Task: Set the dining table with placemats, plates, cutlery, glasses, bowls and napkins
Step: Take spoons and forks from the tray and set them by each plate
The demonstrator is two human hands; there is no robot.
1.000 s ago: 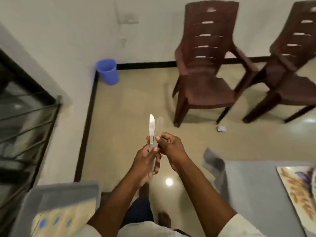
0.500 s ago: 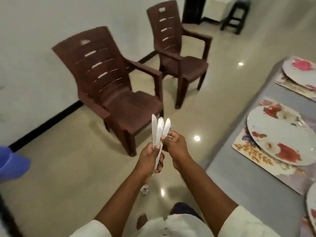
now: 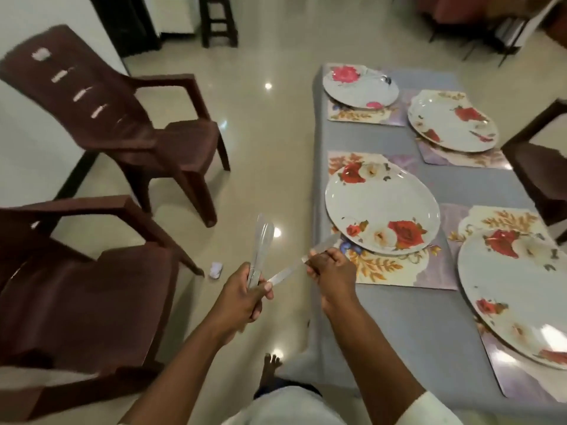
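- While the left hand (image 3: 242, 297) is gripping a bundle of knives (image 3: 260, 250) by the handles, blades pointing up and away, the right hand (image 3: 329, 271) is pinching a single knife (image 3: 302, 262) near its blade end.
- That single knife is slanting between the two hands, its handle end reaching the left hand's fingers and its tip lying just over the counter's (image 3: 395, 305) left edge.
- Four floral plates are sitting on placemats on the grey-covered counter: the near-left plate (image 3: 382, 211) is resting on a placemat (image 3: 386, 268) just beyond the right hand, the near-right plate (image 3: 518, 296) is lying at the right edge, and two more, the far-left plate (image 3: 359, 87) and the far-right plate (image 3: 451, 121), are lying beyond.
- Two brown plastic chairs (image 3: 122, 127) are standing on the floor at the left, well apart from the counter.
- A small crumpled scrap (image 3: 215, 269) is lying on the floor between the near chair and the hands.
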